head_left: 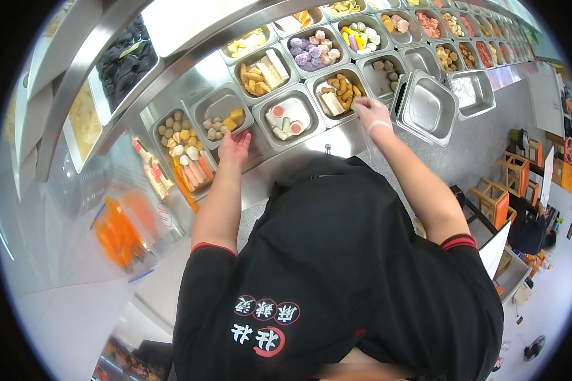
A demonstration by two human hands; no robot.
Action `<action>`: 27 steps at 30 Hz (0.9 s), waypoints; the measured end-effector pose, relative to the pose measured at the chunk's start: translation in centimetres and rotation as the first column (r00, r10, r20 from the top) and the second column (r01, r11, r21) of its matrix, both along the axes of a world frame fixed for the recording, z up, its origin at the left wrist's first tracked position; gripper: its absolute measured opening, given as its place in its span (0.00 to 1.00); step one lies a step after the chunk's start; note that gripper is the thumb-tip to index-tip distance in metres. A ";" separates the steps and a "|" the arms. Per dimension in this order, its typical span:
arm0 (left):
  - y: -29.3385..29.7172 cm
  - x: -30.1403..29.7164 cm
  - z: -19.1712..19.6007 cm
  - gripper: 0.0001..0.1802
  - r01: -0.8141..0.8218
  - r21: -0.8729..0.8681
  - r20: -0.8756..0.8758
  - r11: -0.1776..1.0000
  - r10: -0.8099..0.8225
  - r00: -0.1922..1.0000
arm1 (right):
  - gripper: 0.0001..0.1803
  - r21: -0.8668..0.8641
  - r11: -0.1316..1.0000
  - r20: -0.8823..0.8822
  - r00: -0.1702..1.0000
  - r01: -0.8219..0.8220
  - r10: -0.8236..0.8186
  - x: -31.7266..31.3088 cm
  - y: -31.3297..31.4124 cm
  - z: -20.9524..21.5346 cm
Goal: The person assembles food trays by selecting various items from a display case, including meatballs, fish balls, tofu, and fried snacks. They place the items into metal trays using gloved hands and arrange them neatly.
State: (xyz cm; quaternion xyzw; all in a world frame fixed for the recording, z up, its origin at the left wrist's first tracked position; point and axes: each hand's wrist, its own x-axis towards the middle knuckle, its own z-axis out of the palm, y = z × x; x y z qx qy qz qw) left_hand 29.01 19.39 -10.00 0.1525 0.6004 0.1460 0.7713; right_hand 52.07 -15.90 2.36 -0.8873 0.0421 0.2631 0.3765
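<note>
My left hand (pixel 233 148) is bare, palm up with its fingers apart. It lies at the near rim of a metal pan (pixel 217 101) holding brown meatballs (pixel 215 130) and yellow cubes (pixel 236 114). My right hand (pixel 371 115) wears a clear plastic glove with its fingers drawn together; whether anything is between them is hidden. It hovers by the right edge of a pan of brown fried pieces (pixel 345 89) and white blocks (pixel 332 103). Between my hands sits a pan with white rolls and pink-centred rounds (pixel 295 127).
Stacked metal pans (pixel 428 108) jut past the counter's front edge right of my right hand. Left of my left hand stands a pan of balls and pink sticks (pixel 194 171). An orange-filled bag (pixel 122 232) lies far left. A steel rail (pixel 190 54) crosses above. Stools (pixel 492 198) stand right.
</note>
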 end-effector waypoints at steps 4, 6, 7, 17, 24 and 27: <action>-1.5 -0.2 2.0 0.29 -0.051 -0.061 -0.081 0.997 0.046 0.996 | 0.17 -0.258 0.920 0.185 0.920 -0.295 0.346 8.1 4.0 -0.6; -3.1 -0.9 3.3 0.33 -0.044 -0.019 -0.051 0.999 0.043 0.998 | 0.15 -0.496 0.721 0.145 0.772 -0.484 0.619 11.8 5.2 -0.4; -4.0 -1.4 4.0 0.35 -0.044 0.004 -0.053 0.999 0.044 0.998 | 0.14 -0.557 0.602 0.050 0.701 -0.572 0.712 13.2 5.8 -0.4; -12.6 -4.5 8.7 0.28 -0.124 -0.024 -0.079 0.992 0.122 0.989 | 0.20 -0.526 0.452 -0.208 0.625 -0.720 0.752 17.4 7.5 -1.4; -14.8 -2.7 10.9 0.24 0.043 -0.010 -0.092 0.999 -0.044 0.995 | 0.22 -0.289 0.497 -0.248 0.566 -0.818 0.786 19.0 7.0 -1.0; -14.9 -1.7 11.8 0.23 0.164 -0.006 -0.103 0.986 -0.164 0.981 | 0.19 -0.290 0.489 -0.221 0.554 -0.823 0.803 18.6 6.9 -1.6</action>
